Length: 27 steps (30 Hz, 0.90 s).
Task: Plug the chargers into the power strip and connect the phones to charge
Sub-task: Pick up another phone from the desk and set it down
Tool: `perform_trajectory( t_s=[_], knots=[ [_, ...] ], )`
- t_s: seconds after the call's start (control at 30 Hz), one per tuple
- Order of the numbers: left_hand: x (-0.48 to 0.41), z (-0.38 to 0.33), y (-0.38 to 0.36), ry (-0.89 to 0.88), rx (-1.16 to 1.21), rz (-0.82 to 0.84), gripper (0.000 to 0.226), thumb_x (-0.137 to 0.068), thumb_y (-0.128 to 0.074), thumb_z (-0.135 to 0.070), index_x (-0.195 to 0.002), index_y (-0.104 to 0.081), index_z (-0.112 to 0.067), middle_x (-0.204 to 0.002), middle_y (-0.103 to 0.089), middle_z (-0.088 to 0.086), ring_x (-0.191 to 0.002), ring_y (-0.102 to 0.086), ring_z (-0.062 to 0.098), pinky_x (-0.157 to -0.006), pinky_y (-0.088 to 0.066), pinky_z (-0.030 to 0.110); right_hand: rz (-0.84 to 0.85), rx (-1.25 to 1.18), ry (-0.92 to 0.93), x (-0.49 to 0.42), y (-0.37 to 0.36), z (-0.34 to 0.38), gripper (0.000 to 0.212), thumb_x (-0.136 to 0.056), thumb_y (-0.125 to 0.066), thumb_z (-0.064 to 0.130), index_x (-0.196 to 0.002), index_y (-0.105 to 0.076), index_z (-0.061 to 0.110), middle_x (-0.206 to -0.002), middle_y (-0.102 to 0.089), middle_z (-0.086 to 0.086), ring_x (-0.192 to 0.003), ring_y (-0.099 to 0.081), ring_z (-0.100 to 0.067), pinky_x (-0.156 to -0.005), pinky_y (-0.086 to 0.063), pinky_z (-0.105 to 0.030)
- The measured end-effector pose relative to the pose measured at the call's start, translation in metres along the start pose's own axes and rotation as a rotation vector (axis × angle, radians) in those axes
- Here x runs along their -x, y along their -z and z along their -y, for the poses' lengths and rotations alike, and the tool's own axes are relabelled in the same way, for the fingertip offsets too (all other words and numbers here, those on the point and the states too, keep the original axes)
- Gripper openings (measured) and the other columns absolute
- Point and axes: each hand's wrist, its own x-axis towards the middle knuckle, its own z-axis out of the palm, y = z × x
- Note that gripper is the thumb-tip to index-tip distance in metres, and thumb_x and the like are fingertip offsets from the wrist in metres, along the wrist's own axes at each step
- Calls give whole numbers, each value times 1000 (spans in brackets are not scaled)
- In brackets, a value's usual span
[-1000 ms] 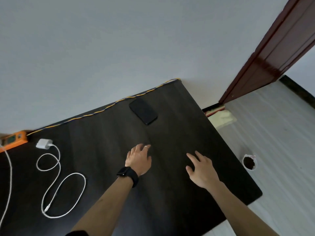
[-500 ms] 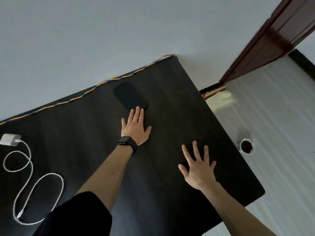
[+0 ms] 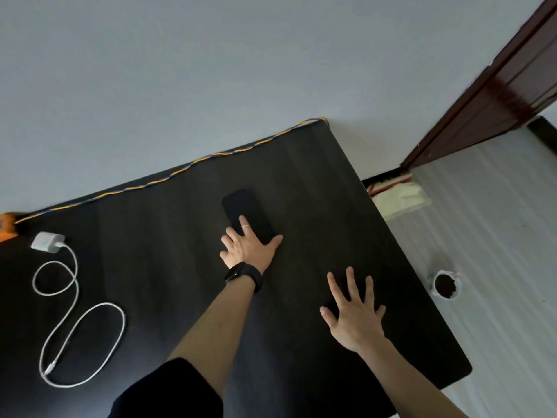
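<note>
While the black phone [image 3: 245, 211] is lying toward the far edge of the table [image 3: 316, 191], its near end is being pressed by the left hand [image 3: 250, 248], fingers straight, slightly spread; the right hand [image 3: 354, 318] is being held flat on the table, fingers spread wide; the white charger [image 3: 45, 242] is being seen far left, beside the orange power strip [image 3: 6, 229].

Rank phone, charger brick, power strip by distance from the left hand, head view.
1. phone, touching the left hand.
2. charger brick, far to its left.
3. power strip, beyond that at the frame edge.

No text, label, brand or number can be read anywhere
</note>
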Motion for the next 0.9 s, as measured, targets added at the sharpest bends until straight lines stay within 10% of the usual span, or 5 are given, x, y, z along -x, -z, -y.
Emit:
perform_trajectory(
  t_s=[0.27, 0.4, 0.5, 0.7, 0.9],
  knots=[
    [-5, -9, 9, -7, 128, 86, 101, -74, -74, -55, -155, -22, -27, -140, -35, 17, -128, -35, 40, -97, -44, 46, 140, -20, 13, -5, 20, -7, 90, -87, -49, 70, -149, 14, 55, -162, 32, 8, -149, 26, -38, -115, -15, -71],
    [32, 22, 62, 168, 1208, 572, 62, -71, -78, -36, -126, -58, -16, -98, -70, 3, -89, -70, 21, -76, -59, 35, 210, -200, -9, 6, 59, 0, 82, -87, -40, 78, -157, -17, 42, -170, 3, -2, -154, 6, -38, -122, -8, -55],
    [66, 55, 80, 231, 1699, 1006, 58, -74, -74, -35, -123, -61, -9, -122, -64, 21, -107, -63, 36, -88, -53, 42, 200, -726, -176, 28, 87, 8, 70, -90, -47, 71, -150, -38, 37, -155, -44, 0, -139, -45, -28, -114, -37, -51],
    [130, 112, 83, 57, 1578, 1391, 77, -73, -72, -38, -142, -50, -10, -144, -46, 35, -110, -63, 43, -79, -54, 41, 295, -1379, -196, 105, 96, 30, 61, -86, -49, 74, -132, -58, 34, -115, -76, -3, -94, -77, -26, -70, -60, -37],
    [181, 142, 103, -167, 944, 1328, 59, -68, -70, -32, -126, -64, -23, -116, -69, 11, -96, -65, 22, -73, -51, 32, 544, -1347, -135, 150, 65, 47, 82, -80, -43, 86, -131, -59, 23, -115, -75, -14, -92, -74, -30, -62, -57, -31]
  ],
)
